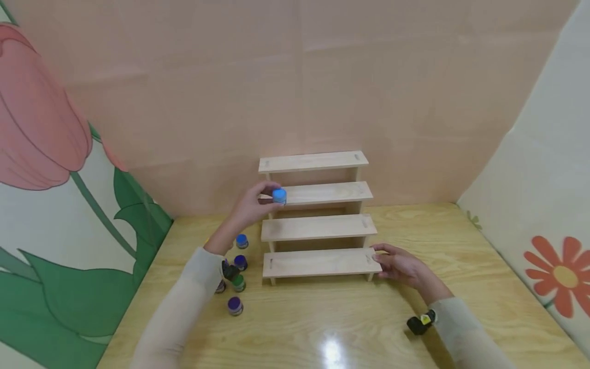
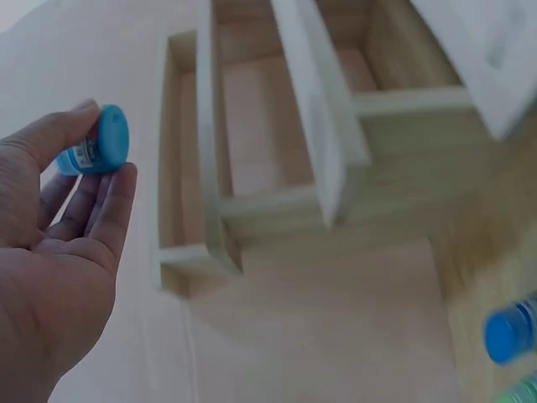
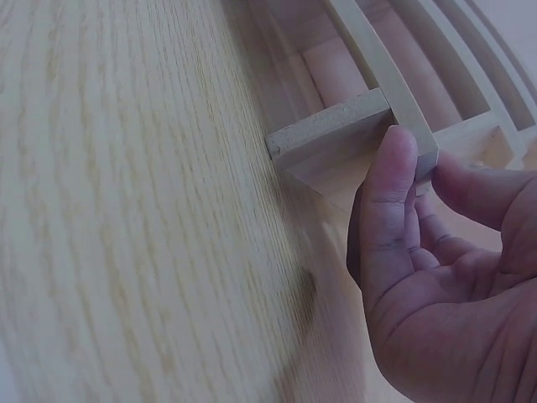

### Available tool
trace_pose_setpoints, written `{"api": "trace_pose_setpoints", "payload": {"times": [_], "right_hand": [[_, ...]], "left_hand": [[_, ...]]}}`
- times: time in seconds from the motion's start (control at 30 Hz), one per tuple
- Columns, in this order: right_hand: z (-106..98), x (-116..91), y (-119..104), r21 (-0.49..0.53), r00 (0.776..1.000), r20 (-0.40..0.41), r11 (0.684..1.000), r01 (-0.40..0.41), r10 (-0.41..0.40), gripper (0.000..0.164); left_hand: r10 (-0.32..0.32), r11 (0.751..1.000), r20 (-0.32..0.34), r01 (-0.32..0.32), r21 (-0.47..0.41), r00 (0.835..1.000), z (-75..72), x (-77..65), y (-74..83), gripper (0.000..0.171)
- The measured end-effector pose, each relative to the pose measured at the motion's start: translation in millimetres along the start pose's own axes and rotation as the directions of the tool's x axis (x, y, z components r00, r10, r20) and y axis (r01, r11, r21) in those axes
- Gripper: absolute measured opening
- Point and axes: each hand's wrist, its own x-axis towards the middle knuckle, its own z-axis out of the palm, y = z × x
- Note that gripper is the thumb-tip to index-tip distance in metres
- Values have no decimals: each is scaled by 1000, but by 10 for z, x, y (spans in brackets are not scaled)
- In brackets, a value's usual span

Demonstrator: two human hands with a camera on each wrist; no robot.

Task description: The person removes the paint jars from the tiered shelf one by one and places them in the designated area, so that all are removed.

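Fingers of left hand [image 1: 251, 207] pinch blue jar [image 1: 279, 196] by wooden rack [image 1: 318, 228] — right hand [image 1: 401, 266] grips rack's bottom-shelf end.

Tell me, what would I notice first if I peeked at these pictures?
Probably the pale wooden four-step shelf at the back of the light wooden table, and the little bright blue-capped jar that the left hand pinches by the second step from the top. The right hand grips the bottom step's right end, and more small coloured-capped jars cluster left of the shelf.
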Motion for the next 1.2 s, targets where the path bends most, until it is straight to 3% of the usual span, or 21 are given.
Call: {"api": "trace_pose_setpoints", "payload": {"times": [0.27, 0.67, 1.2], "right_hand": [[-6, -5, -42, 7, 1000, 11, 1000, -8, 8, 26], [-16, 2, -58, 20, 1000, 14, 1000, -7, 7, 23], [-22, 9, -8, 7, 1000, -3, 1000, -20, 20, 23]], "left_hand": [[-11, 1000, -34, 12, 26, 999, -200, -368, -189, 43], [-78, 996, -42, 80, 38, 996, -463, -960, -439, 48], [-224, 973, -67, 227, 35, 972, -680, -1583, -793, 48]]}}
